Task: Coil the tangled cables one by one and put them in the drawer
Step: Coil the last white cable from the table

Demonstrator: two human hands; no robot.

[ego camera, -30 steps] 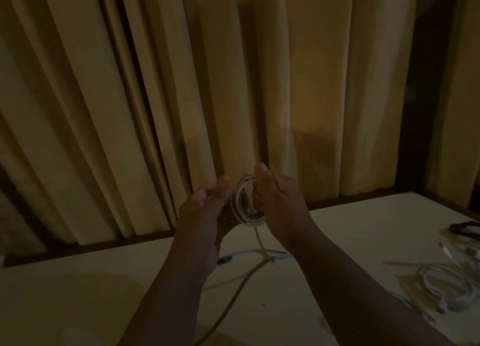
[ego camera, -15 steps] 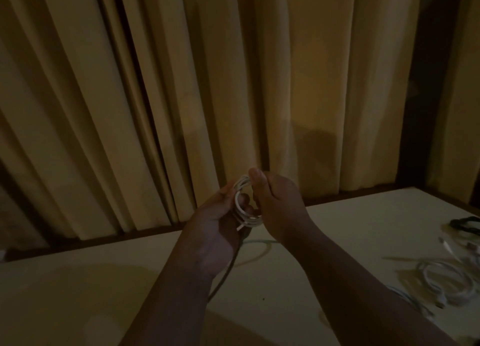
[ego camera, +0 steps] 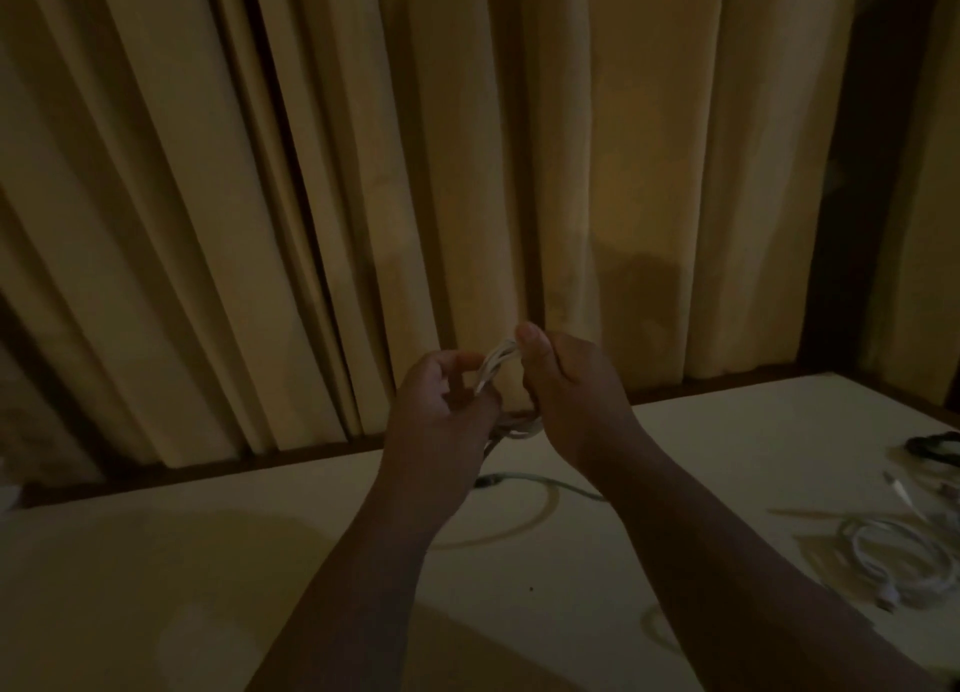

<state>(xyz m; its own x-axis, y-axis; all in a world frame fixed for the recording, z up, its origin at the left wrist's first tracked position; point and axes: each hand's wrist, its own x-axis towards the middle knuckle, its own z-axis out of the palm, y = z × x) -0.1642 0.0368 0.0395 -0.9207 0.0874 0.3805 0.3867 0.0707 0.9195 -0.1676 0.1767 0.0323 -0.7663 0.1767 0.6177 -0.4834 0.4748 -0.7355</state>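
While pinched by left hand, right hand: thin white coil

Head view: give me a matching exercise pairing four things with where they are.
Things: 1 white cable coil; 2 black cable; 3 loose white cable bundle; 4 yellow pleated curtain.
Places: a behind the cream table; b gripped by left hand and right hand; c table's far right edge; d on the table, near right.
Pairs: 1-b; 2-c; 3-d; 4-a.
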